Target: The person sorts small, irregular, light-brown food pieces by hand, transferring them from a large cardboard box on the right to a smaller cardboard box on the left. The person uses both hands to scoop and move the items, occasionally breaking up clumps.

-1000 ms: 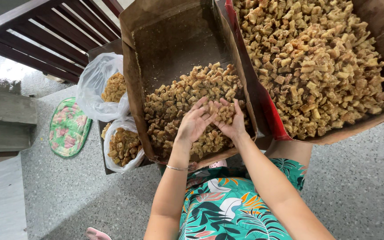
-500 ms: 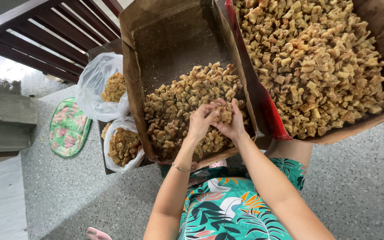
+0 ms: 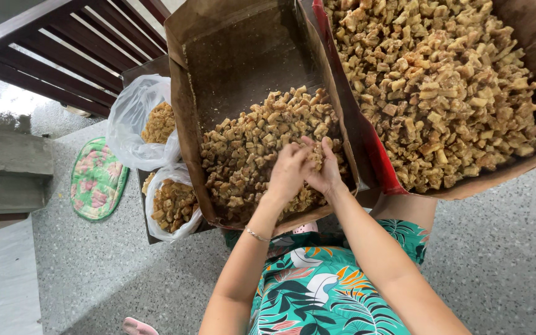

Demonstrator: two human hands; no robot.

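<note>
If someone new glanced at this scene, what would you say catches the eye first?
Two cardboard boxes of golden-brown fried chunks dominate: the right box is heaped full, the middle box half full. The left hand and right hand meet over the chunks in the middle box. Two clear plastic bags of the same pieces sit left.

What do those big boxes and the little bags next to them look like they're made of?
The two boxes look like brown corrugated cardboard, matte, with bent flaps and darkened, perhaps greasy, inner walls. The bags seem to be thin clear plastic: glossy, crinkled, with the golden-brown fried-looking pieces showing through. Both hands are in the nearer box's pieces.
</note>
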